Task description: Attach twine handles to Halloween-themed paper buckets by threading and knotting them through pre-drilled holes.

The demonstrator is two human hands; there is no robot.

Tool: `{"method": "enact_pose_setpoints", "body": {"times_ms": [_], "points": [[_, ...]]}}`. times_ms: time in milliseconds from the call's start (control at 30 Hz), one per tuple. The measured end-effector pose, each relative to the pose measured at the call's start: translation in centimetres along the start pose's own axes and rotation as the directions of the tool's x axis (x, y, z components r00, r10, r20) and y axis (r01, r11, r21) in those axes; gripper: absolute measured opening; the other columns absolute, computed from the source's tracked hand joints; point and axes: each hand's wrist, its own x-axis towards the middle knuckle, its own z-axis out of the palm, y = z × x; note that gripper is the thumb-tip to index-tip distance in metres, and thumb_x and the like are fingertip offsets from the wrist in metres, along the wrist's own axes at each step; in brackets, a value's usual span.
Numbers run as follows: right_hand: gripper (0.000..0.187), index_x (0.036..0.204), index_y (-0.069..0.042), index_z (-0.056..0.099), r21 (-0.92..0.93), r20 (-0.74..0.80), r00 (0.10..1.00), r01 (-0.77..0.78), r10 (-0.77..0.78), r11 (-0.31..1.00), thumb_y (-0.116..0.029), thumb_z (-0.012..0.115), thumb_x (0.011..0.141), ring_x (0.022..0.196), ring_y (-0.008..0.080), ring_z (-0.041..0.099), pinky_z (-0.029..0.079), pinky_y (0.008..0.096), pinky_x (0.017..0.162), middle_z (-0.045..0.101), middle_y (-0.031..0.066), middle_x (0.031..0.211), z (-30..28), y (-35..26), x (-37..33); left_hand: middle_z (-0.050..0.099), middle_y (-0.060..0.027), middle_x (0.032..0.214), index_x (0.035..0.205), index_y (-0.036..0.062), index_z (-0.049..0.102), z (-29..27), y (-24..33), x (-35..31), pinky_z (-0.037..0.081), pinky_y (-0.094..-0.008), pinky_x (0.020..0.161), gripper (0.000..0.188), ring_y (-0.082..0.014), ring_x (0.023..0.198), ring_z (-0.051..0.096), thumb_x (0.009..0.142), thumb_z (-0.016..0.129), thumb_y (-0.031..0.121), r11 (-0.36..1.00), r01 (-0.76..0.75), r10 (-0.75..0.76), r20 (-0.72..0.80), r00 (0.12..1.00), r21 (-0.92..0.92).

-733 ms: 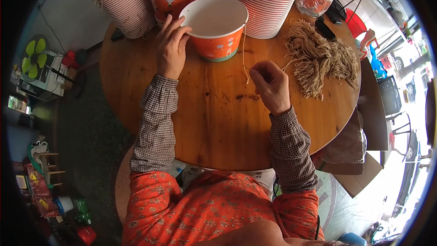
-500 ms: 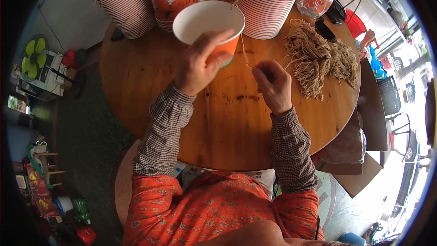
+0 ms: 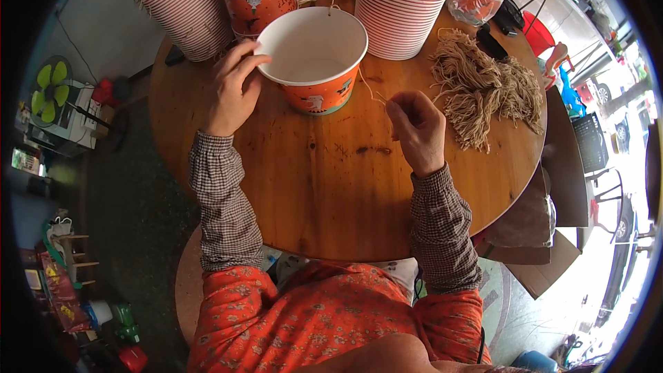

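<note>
An orange paper bucket with a white inside and a teal base band stands upright on the round wooden table. Its mouth is tipped a little toward me. My left hand is at the bucket's left rim, fingers spread, the fingertips over or against the edge. A thin beige string runs from the bucket's right side to my right hand, which pinches its end between thumb and forefinger. At the far rim a bit of string shows at a small hole.
Tall stacks of paper buckets line the table's far side, with another printed bucket at the back left. A heap of beige strings lies to the right, a dark object on it. Cardboard stands beyond the table's right edge.
My left hand has moved left, from in front of the bucket to its left rim. The bucket has come slightly nearer, its printed front now showing. My right hand keeps the string, almost unmoved.
</note>
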Motion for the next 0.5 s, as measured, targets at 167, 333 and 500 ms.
{"method": "enact_pose_setpoints", "body": {"times_ms": [167,333,500], "points": [[0.009,0.087,0.002,0.060,-0.013,-0.038,0.999,0.015,-0.015,1.000,-0.007,0.064,0.086,0.057,0.0023,0.047,0.040,0.0198,0.052,0.055,-0.0023,0.066,-0.3,0.4,0.0,0.066,-0.0049,0.091,0.087,0.0054,0.067,3.3,5.8,1.2,0.047,-0.0369,0.084,0.014,-0.0244,0.089,0.061,0.075,0.071,0.003,0.986,-0.103,0.086,-0.128,0.988,-0.134],[0.009,0.089,0.001,0.060,0.046,-0.026,1.000,0.016,-0.015,0.999,-0.006,0.064,0.086,0.059,0.0031,0.051,0.042,0.0197,0.052,0.058,-0.0002,0.069,0.0,0.4,-0.2,0.063,-0.0041,0.086,0.093,0.0071,0.066,4.3,9.6,1.4,0.046,-0.0395,0.084,0.016,-0.0246,0.086,0.058,0.077,0.071,0.005,0.989,-0.120,0.115,-0.065,0.991,-0.082],[0.012,0.096,0.001,0.059,0.144,-0.030,0.999,-0.007,0.012,0.989,-0.008,0.062,0.089,0.073,0.0078,0.062,0.051,0.0219,0.060,0.065,0.0036,0.088,0.1,0.7,0.0,0.064,-0.0037,0.083,0.093,0.0078,0.066,5.0,10.5,1.2,0.046,-0.0356,0.075,0.016,-0.0236,0.079,0.060,0.078,0.071,0.006,0.988,-0.083,0.070,-0.101,0.992,-0.129]]}}
